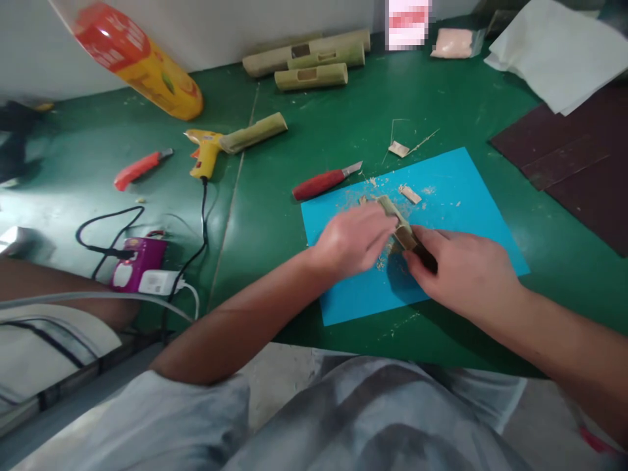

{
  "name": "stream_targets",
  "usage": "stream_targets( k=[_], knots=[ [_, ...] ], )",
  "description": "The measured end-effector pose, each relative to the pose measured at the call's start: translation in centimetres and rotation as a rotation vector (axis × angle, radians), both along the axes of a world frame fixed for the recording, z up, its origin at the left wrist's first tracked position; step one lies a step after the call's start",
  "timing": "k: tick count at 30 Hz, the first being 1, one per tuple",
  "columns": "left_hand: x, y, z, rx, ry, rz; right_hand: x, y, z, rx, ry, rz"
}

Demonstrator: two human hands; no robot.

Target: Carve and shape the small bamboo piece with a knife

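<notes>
Head view: bamboo piece (405,234) is over the blue sheet (490,226), right of its middle, tilted with its far end to the left and near end to the right. Right grip (471,261) is pinching the near part, thumb on the near-left side, fingers on the far-right. Left grip (356,239) is bunched, fingertips right at the bamboo's upper face; can't tell whether they pinch a small tool or just press the edge, knuckles hide it. Reads to me as fine finishing at the cut area. To do it well: let the right grip do all the clamping, and brace the bamboo against the desk (265,261) through the sheet so it can't roll. Keep right thumb and fingers behind the worked spot, out of line with the left strokes. Short, light passes along the grain; cross-grain pushes will probably split the wall. Tip the shavings (380,263) out often, since grit hides the edge. Keep everything over the sheet, it catches the mess. Red-handled knife (321,184) lies just left of the work, blade pointing right and far; I'd watch the left knuckles around it. Loose chip (410,194) sits just beyond the bamboo, so nudge it aside.
</notes>
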State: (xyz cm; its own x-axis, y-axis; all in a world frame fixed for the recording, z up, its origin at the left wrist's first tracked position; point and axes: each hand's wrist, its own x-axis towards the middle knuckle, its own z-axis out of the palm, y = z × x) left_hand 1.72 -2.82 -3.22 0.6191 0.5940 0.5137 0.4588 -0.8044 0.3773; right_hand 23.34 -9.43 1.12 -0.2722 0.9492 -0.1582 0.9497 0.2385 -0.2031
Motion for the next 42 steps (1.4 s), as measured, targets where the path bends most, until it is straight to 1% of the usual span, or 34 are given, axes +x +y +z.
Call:
stream_targets(
  k=[2, 4, 8, 11, 14, 17, 21, 24, 27, 31, 34, 37, 40, 42],
  knots=[
    [-0.05, 0.04, 0.02, -0.004, 0.003, 0.006, 0.00, 0.01, 0.05, -0.003, 0.000, 0.002],
    [-0.08, 0.08, 0.05, -0.003, -0.004, 0.059, 0.00, -0.01, 0.08, -0.006, -0.007, -0.004],
    [-0.12, 0.12, 0.02, 0.023, 0.008, 0.019, 0.02, -0.09, 0.05, -0.005, -0.012, 0.004],
    [-0.19, 0.22, -0.02, 0.014, -0.012, 0.066, 0.03, -0.07, -0.03, -0.001, -0.019, -0.001],
    [-0.27, 0.35, -0.09, 0.011, -0.011, 0.032, -0.02, 0.00, -0.04, -0.009, -0.008, 0.001],
    [-0.36, 0.45, -0.20, 0.015, -0.020, 0.055, -0.11, 0.04, 0.05, -0.022, -0.007, -0.009],
    [-0.33, 0.38, -0.28, 0.023, -0.011, 0.021, -0.13, 0.03, 0.17, -0.024, -0.002, -0.007],
    [-0.13, 0.30, -0.16, 0.032, -0.026, 0.031, -0.10, 0.05, 0.22, -0.031, -0.009, -0.013],
    [0.00, 0.27, 0.00, 0.040, -0.015, -0.024, -0.11, 0.13, 0.22, -0.041, -0.010, -0.007],
    [-0.17, 0.30, -0.01, -0.010, -0.033, 0.039, -0.18, 0.24, 0.20, -0.039, -0.008, -0.010],
    [-0.28, 0.33, -0.14, -0.014, -0.025, -0.001, -0.14, 0.26, 0.20, -0.056, -0.008, -0.002],
    [-0.26, 0.44, -0.17, -0.002, -0.059, 0.036, -0.07, 0.19, 0.19, -0.051, -0.010, 0.002],
    [-0.21, 0.43, -0.12, -0.004, -0.042, 0.002, -0.06, 0.04, 0.16, -0.027, -0.014, 0.015],
    [-0.17, 0.34, -0.09, 0.001, -0.055, 0.003, -0.08, -0.05, 0.12, -0.012, -0.024, 0.019]
  ],
)
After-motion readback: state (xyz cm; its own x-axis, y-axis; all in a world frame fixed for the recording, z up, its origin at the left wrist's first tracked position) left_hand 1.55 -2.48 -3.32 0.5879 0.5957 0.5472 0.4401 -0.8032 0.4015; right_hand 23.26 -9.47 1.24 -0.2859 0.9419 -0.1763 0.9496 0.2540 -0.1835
